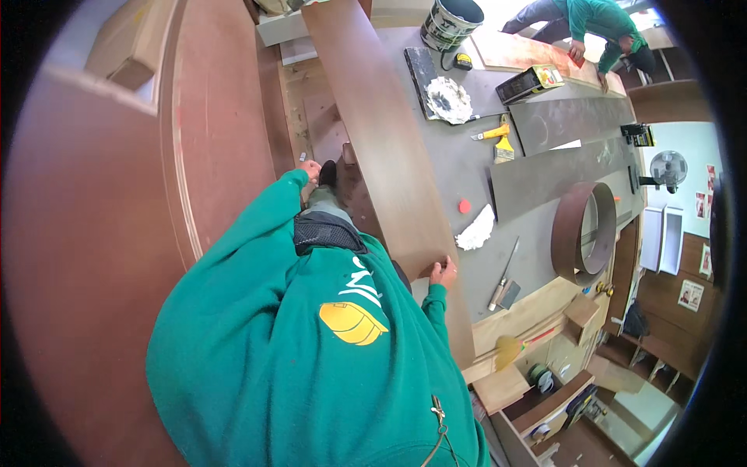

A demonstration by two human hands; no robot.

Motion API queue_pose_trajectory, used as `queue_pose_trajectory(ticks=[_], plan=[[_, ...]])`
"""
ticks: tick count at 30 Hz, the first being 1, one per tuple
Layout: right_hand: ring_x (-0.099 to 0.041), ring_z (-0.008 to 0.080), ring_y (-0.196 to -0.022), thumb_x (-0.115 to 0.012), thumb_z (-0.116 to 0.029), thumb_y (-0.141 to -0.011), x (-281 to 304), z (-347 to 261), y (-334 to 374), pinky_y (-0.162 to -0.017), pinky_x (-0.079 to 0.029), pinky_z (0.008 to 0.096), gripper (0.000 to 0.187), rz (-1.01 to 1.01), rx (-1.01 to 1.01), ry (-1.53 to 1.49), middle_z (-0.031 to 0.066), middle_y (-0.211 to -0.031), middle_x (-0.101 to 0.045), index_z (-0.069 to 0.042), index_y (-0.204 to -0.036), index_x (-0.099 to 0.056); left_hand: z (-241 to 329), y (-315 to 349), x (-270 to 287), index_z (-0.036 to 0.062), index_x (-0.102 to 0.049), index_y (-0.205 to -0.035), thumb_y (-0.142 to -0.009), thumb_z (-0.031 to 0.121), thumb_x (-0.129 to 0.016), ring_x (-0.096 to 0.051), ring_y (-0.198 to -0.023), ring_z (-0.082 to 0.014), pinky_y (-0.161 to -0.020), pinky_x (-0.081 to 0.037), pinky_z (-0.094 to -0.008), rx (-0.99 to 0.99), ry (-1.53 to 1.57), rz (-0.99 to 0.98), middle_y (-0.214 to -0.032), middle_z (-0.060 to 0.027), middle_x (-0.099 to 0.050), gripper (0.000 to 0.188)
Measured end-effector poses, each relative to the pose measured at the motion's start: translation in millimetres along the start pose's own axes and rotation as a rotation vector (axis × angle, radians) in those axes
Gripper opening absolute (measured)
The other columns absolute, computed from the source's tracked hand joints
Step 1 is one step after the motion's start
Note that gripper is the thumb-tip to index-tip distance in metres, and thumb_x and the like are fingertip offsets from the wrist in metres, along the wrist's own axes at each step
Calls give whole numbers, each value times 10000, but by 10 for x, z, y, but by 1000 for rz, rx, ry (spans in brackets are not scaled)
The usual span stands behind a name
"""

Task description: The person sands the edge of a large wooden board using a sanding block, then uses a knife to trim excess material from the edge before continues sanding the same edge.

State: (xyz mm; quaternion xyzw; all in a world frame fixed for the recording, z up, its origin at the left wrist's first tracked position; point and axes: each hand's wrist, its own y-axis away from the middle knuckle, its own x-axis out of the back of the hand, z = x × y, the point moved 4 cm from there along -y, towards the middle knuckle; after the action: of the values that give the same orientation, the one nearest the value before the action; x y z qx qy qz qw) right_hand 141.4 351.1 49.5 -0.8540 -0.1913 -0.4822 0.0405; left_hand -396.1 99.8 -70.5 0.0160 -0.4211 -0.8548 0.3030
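A long brown board point(381, 148) lies along the near edge of the grey worktable, running from the far end toward me. My right hand point(443, 274) rests on its near part, close to the right edge, with thumb and forefinger apart. My left hand point(310, 170) is low on my left, beside my leg and shoe point(327, 173), away from the board. Its fingers are curled, and what they hold, if anything, is too small to make out. A tiny pale piece point(302, 157) shows just past those fingers.
On the worktable point(467, 187) are a bucket point(451, 23), a tape measure point(463, 61), a rectangular can point(531, 84), a paintbrush point(504, 148), a trowel point(506, 292) and a curved brown band point(566, 233). A co-worker in green point(603, 23) handles a board opposite. Large brown panels point(218, 101) stand left.
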Motion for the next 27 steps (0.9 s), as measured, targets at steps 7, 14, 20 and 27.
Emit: queue_pose_trajectory(ticks=[7, 14, 20, 27], plan=[[-645, 346, -1049, -679, -197, -854, -282, -76, 52, -915, -517, 440, 551, 50, -436, -170, 232, -1201, -637, 5, -1351, -551, 518, -1130, 623, 53, -613, -1089, -966, 252, -585, -632, -761, -161, -662, -576, -346, -68, -48, 53, -908, -65, -640, 236], [-655, 352, -1022, -683, -199, -852, -568, -936, -113, -912, -523, 431, 575, -28, -434, -212, 243, -1234, -627, 2, -1369, -534, 780, -1621, 1297, 70, -669, -984, -910, 263, -593, -652, -670, -172, -649, -549, -381, -146, -75, 143, -791, -70, -675, 220], [-658, 337, -955, -704, -148, -814, -544, -468, -544, -867, -535, 430, 554, 41, -242, -89, 230, -1123, -656, 22, -1324, -570, 1162, -1435, 1139, 70, -647, -993, -924, 241, -581, -599, -568, -148, -566, -529, -355, -191, 251, 86, -725, -20, -632, 196], [-668, 322, -969, -729, -189, -777, -457, -702, -859, -877, -540, 426, 493, -12, -232, -15, 221, -1076, -691, -9, -1230, -653, 804, -476, 1217, 83, -656, -1021, -910, 215, -601, -625, -588, -160, -544, -530, -330, 19, 227, 215, -748, -34, -650, 181]])
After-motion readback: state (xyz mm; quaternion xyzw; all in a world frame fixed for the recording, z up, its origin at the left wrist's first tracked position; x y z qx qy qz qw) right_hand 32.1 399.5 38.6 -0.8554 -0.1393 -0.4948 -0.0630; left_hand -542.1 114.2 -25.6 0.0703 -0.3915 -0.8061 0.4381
